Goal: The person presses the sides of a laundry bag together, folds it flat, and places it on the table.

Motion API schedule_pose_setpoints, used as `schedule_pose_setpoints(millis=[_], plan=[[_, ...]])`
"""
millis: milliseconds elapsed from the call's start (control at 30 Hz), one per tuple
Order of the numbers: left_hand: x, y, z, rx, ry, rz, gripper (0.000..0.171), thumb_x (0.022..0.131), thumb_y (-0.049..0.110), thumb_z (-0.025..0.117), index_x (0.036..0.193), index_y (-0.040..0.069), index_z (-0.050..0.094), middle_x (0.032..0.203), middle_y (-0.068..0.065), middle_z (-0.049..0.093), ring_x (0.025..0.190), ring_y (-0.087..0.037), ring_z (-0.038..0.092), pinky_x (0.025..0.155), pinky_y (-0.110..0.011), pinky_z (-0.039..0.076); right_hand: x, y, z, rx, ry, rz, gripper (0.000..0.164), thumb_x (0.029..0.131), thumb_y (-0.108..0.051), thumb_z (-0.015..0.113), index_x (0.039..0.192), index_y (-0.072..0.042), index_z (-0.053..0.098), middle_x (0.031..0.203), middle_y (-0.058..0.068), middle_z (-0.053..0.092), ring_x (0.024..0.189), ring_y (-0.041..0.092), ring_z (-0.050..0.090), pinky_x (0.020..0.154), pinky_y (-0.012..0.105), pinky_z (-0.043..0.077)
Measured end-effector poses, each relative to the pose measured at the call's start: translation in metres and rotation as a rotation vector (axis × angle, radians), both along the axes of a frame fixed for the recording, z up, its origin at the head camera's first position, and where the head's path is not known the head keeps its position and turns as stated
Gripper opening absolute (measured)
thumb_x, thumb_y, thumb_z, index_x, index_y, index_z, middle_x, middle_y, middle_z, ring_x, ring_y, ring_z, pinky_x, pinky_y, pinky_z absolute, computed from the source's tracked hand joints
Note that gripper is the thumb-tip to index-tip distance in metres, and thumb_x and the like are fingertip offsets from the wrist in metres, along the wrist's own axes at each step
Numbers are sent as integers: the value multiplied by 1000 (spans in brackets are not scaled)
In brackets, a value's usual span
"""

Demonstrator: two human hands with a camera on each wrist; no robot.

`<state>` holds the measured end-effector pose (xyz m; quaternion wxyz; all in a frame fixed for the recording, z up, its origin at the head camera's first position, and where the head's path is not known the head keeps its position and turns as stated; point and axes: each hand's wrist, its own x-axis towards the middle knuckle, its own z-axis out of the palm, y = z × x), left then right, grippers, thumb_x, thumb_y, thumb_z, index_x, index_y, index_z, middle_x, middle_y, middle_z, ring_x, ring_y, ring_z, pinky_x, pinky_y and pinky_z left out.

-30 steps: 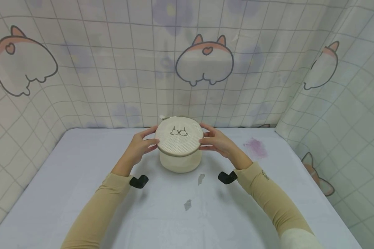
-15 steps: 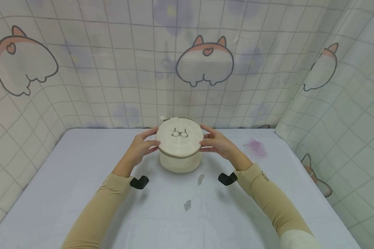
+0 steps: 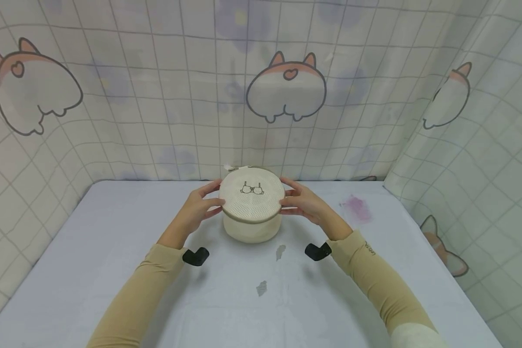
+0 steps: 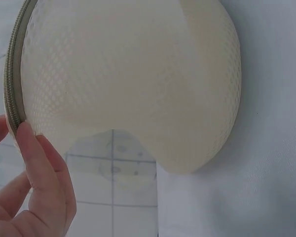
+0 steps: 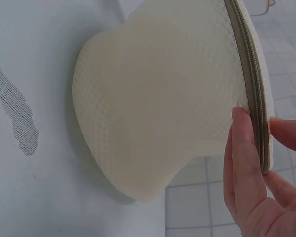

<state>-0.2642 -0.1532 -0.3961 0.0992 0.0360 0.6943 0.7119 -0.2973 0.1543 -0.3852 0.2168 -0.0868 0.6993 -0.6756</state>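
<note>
A round cream mesh laundry bag (image 3: 251, 205) with a bra drawing on its flat top stands upright at the back of the table. My left hand (image 3: 195, 207) pinches the rim on its left side, thumb on top and fingers below. On the opposite side my right hand (image 3: 308, 204) pinches the rim the same way. The closed zipper (image 4: 15, 64) runs round the rim beside the left fingers in the left wrist view. In the right wrist view the zipper (image 5: 256, 84) passes between thumb and fingers. The soft side wall sags inward below the rim. The bag's inside is hidden.
A white cloth covers the table (image 3: 126, 232), with grey patches (image 3: 262, 288) in front of the bag and a pink stain (image 3: 356, 209) to the right. A gridded curtain (image 3: 156, 96) with dog prints hangs close behind the bag and along both sides.
Both hands keep their hold on the rim. The bag's top has shifted very slightly to the right, and the whole scene sits a little lower in the head view.
</note>
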Motion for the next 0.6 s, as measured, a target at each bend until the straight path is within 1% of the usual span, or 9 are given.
schedule_pose_setpoints(millis=[200,367,600], plan=[[0,0,-2,29,-29,4,71,97,-4,59,161,5,31,163,-13,31,138,-29,43,114,-47,39,-2,2,-4,4,1,0,79,97,11,59,164,-13,24,121,15,52,94,19,65,90,39,58],[-2,-1,-5,62,-50,8,70,96,-4,60,160,7,34,162,-11,32,130,-22,48,114,-46,39,-2,2,-5,10,3,0,78,98,10,58,164,-13,24,123,16,52,95,19,65,91,39,58],[-4,-3,-4,65,-55,6,70,96,-3,61,160,8,35,162,-10,33,125,-20,52,112,-43,42,-2,1,-5,10,3,0,78,98,10,58,164,-12,23,125,17,51,95,19,64,91,39,58]])
